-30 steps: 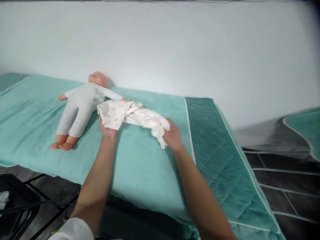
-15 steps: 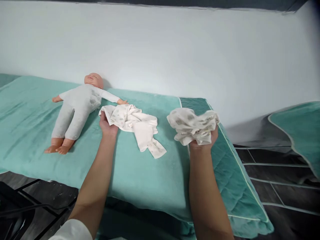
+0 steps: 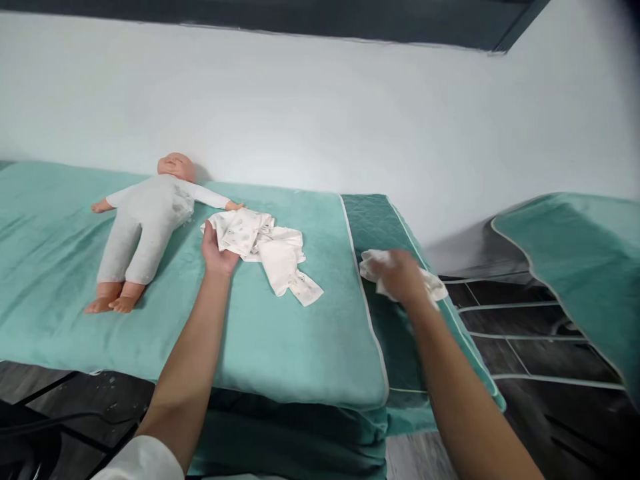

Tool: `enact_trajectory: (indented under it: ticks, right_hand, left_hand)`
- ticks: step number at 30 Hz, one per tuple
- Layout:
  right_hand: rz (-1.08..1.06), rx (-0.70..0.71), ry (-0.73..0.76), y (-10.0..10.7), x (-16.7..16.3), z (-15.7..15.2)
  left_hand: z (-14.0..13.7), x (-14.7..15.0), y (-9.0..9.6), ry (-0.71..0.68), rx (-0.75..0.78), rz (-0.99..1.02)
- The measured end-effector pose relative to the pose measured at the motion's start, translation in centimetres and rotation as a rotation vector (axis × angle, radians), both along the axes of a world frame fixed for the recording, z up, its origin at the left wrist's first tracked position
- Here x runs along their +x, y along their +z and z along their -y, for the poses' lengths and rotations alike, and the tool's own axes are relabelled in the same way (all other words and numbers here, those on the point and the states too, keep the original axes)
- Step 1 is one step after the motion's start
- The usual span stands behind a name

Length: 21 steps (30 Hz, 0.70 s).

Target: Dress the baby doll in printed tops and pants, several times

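Observation:
My left hand (image 3: 218, 255) grips the left edge of a white printed baby garment (image 3: 281, 261), which lies spread and rumpled on the light green cover. Over a second white cloth (image 3: 436, 287) on the darker quilted strip is my right hand (image 3: 399, 275). Motion smears its fingers, so whether they hold the cloth is unclear; the cloth shows on both sides of the hand. A baby doll (image 3: 153, 217) in a pale bodysuit lies on its back left of the garment, one hand touching or almost touching it.
The light green cover (image 3: 300, 347) lies over a darker green quilted pad (image 3: 373, 220) against a white wall (image 3: 320, 120). At the right are metal bars (image 3: 520, 339) and another green cover (image 3: 570, 253). Black chair-like framework (image 3: 45, 427) stands at the lower left.
My right hand has turned over and lowered the bunched white cloth from the air onto the quilted strip. My left hand stays on the garment. The view has shifted slightly right.

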State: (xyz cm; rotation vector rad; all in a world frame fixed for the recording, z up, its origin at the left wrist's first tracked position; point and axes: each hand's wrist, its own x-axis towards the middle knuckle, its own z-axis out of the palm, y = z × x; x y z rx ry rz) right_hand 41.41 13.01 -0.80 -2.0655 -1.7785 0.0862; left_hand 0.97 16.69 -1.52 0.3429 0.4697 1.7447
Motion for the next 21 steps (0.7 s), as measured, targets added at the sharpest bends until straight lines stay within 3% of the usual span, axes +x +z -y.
enact_trajectory:
  ticks: [2,4,7,10,13,15,18,21]
  right_hand:
    - [0.091,-0.053,0.029,-2.0,-1.1,0.0]
    - [0.193,-0.084,0.047,-2.6,-1.9,0.1]
    - [0.220,-0.011,0.135,-0.9,-3.9,0.6]
    - [0.028,0.128,0.424,2.0,-8.4,1.5]
    - [-0.112,0.203,0.750,4.5,-15.0,2.5]
    - [-0.174,0.199,0.835,5.9,-19.1,2.6]
    - [-0.322,0.214,0.794,7.7,-22.8,1.5]
    - [-0.506,0.239,0.744,9.3,-22.9,-0.6]
  left_hand:
    - [0.9,0.1,0.3,-0.020,0.059,0.028]
    - [1.9,-0.2,0.3,-0.011,0.085,0.060]
    - [3.6,-0.9,0.2,-0.014,0.046,0.092]
    - [5.4,-1.2,1.1,-0.029,0.029,0.098]
    - [7.3,-0.6,3.8,-0.070,0.089,0.044]
    - [8.7,0.1,6.4,-0.091,0.147,-0.019]
    - [10.8,0.8,10.1,-0.115,0.188,-0.127]
    - [12.8,-0.1,12.2,-0.036,0.233,-0.248]
